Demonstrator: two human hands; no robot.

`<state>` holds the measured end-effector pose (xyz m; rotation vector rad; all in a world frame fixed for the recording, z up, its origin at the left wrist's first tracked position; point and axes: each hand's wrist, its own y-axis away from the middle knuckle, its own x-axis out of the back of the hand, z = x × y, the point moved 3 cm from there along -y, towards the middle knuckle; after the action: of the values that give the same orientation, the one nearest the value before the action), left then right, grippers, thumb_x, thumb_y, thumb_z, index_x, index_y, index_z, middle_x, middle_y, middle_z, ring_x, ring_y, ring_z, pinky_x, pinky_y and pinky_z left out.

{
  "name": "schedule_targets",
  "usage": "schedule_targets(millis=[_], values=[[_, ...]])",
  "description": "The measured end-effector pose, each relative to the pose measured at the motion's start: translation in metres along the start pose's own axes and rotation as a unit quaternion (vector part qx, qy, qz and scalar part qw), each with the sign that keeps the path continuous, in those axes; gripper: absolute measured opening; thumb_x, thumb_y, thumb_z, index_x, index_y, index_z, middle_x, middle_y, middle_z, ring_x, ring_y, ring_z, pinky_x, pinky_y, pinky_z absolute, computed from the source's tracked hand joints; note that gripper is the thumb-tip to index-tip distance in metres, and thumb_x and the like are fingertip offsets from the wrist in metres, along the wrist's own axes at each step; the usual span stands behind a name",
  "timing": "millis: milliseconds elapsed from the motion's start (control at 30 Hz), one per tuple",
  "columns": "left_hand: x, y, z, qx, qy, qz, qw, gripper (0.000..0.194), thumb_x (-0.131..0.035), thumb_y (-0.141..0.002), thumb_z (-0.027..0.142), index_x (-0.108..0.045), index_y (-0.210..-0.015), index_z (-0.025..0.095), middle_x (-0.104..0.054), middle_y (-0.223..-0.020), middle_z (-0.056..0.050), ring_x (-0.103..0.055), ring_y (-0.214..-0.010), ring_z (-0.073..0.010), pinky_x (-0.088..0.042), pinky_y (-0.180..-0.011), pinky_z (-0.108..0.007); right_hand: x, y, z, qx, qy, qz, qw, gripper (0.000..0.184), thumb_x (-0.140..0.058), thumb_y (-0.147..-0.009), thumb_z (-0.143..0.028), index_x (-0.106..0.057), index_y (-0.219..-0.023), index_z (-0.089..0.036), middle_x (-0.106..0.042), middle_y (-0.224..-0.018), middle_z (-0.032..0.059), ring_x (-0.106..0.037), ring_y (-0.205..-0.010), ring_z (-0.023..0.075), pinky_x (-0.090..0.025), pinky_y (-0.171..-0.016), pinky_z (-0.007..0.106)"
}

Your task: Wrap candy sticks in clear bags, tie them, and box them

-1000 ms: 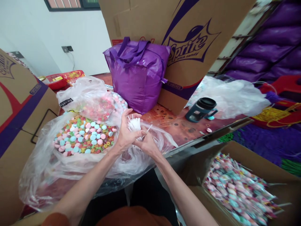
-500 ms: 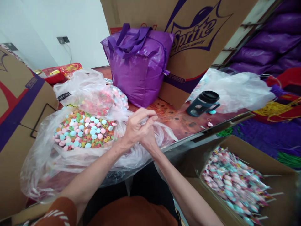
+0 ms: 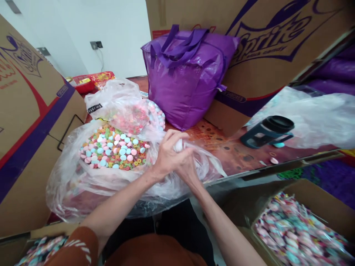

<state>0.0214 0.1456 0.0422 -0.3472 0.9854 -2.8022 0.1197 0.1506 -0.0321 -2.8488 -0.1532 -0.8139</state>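
Note:
My left hand [image 3: 169, 153] and my right hand [image 3: 187, 165] are pressed together over the table's front part, fingers curled in. Between them shows a small white thing [image 3: 179, 145], mostly covered by my fingers, so its kind is unclear. Just left of my hands lies a large clear plastic bag [image 3: 63, 188], spread open. On it is a heap of small coloured candy rings [image 3: 138, 161] with pink and pale blue oval candies [image 3: 122, 151] on top. Its crumpled plastic runs under and beyond my hands to the right.
Behind the heap sit a tied candy bag [image 3: 113, 96] and a purple zip bag [image 3: 183, 88]. A dark mug [image 3: 266, 133] stands to the right. Large cartons [image 3: 24, 122] flank the table. Below right, an open box [image 3: 235, 201] holds wrapped candy sticks [image 3: 294, 232].
The whole view has swung, so the scene sits farther right. My hands stay together, and more of the white thing shows between them. The heap looks unchanged.

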Motion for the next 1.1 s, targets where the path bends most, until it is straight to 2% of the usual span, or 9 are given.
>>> schedule_targets(millis=[133,233,367,467,567,633,733,900,1100], values=[[0.011,-0.002,-0.024,0.158,0.045,0.075,0.984,0.021,-0.058,-0.094,0.04,-0.06,-0.086,0.021,-0.057,-0.076,0.0,-0.056,-0.073,-0.0151,-0.049,-0.072,-0.029,0.011,0.001,-0.02,-0.032,0.172,-0.061,0.983,0.038,-0.061,-0.081,-0.033,-0.059,-0.116,-0.018,-0.072,-0.089,0.0105,-0.069,-0.086,0.0303,-0.048,-0.069,0.033],[0.019,0.004,-0.045,0.246,0.089,0.05,0.964,0.025,-0.055,-0.095,0.045,-0.059,-0.093,0.02,-0.056,-0.074,0.001,-0.052,-0.062,-0.0129,-0.045,-0.06,-0.026,0.014,0.003,-0.025,-0.018,0.261,-0.13,0.957,0.036,-0.056,-0.086,-0.026,-0.053,-0.12,-0.016,-0.073,-0.093,0.0116,-0.071,-0.085,0.0292,-0.045,-0.066,0.031],[0.047,0.023,-0.049,0.196,-0.073,0.036,0.977,0.026,-0.065,-0.089,0.037,-0.061,-0.107,0.018,-0.062,-0.105,-0.008,-0.06,-0.095,-0.0203,-0.049,-0.086,-0.035,0.015,-0.009,-0.006,-0.053,0.349,-0.173,0.92,0.032,-0.055,-0.086,-0.018,-0.054,-0.118,-0.014,-0.073,-0.097,0.0152,-0.072,-0.092,0.0314,-0.046,-0.07,0.032],[0.059,0.053,-0.037,0.104,-0.186,-0.122,0.97,0.021,-0.059,-0.093,0.029,-0.062,-0.111,0.018,-0.063,-0.113,-0.011,-0.058,-0.108,-0.0248,-0.046,-0.098,-0.043,0.018,-0.029,0.013,-0.116,0.368,-0.144,0.911,0.034,-0.059,-0.087,-0.023,-0.055,-0.119,-0.011,-0.073,-0.103,0.0192,-0.072,-0.099,0.0322,-0.049,-0.077,0.034],[0.053,0.1,-0.023,-0.004,-0.229,-0.339,0.912,0.031,-0.065,-0.09,0.033,-0.062,-0.119,0.021,-0.061,-0.125,-0.012,-0.055,-0.111,-0.0283,-0.048,-0.097,-0.044,0.014,-0.048,0.019,-0.139,0.361,-0.114,0.915,0.05,-0.061,-0.09,-0.041,-0.051,-0.126,-0.008,-0.072,-0.108,0.0206,-0.07,-0.105,0.0325,-0.051,-0.082,0.035],[0.05,0.125,-0.018,-0.014,-0.258,-0.379,0.889,0.036,-0.065,-0.09,0.03,-0.06,-0.124,0.02,-0.059,-0.13,-0.013,-0.055,-0.11,-0.0281,-0.049,-0.096,-0.044,0.006,-0.056,0.015,-0.148,0.358,-0.096,0.917,0.057,-0.059,-0.092,-0.048,-0.048,-0.129,-0.006,-0.072,-0.109,0.0223,-0.071,-0.105,0.0334,-0.052,-0.082,0.037],[0.048,0.142,-0.017,0.01,-0.276,-0.367,0.888,0.038,-0.063,-0.091,0.024,-0.057,-0.128,0.018,-0.06,-0.129,-0.013,-0.054,-0.112,-0.0276,-0.049,-0.1,-0.045,-0.013,-0.066,0.004,-0.14,0.361,-0.072,0.919,0.052,-0.053,-0.097,-0.044,-0.046,-0.129,-0.004,-0.071,-0.11,0.0267,-0.071,-0.106,0.0348,-0.053,-0.084,0.039],[0.055,0.136,-0.022,0.058,-0.302,-0.285,0.908,0.03,-0.064,-0.091,0.023,-0.062,-0.119,0.018,-0.064,-0.126,-0.011,-0.056,-0.111,-0.0285,-0.048,-0.103,-0.051,-0.042,-0.081,-0.012,-0.126,0.38,-0.067,0.914,0.034,-0.04,-0.1,-0.023,-0.047,-0.127,-0.002,-0.069,-0.112,0.0297,-0.07,-0.11,0.0341,-0.053,-0.084,0.039],[0.072,0.144,-0.03,0.085,-0.307,-0.229,0.92,0.024,-0.058,-0.093,0.019,-0.066,-0.116,0.02,-0.067,-0.129,-0.009,-0.059,-0.113,-0.027,-0.051,-0.101,-0.047,-0.032,-0.074,-0.019,-0.082,0.402,-0.11,0.905,0.046,-0.056,-0.095,-0.039,-0.054,-0.123,-0.003,-0.067,-0.117,0.0272,-0.067,-0.111,0.0347,-0.051,-0.088,0.038]])
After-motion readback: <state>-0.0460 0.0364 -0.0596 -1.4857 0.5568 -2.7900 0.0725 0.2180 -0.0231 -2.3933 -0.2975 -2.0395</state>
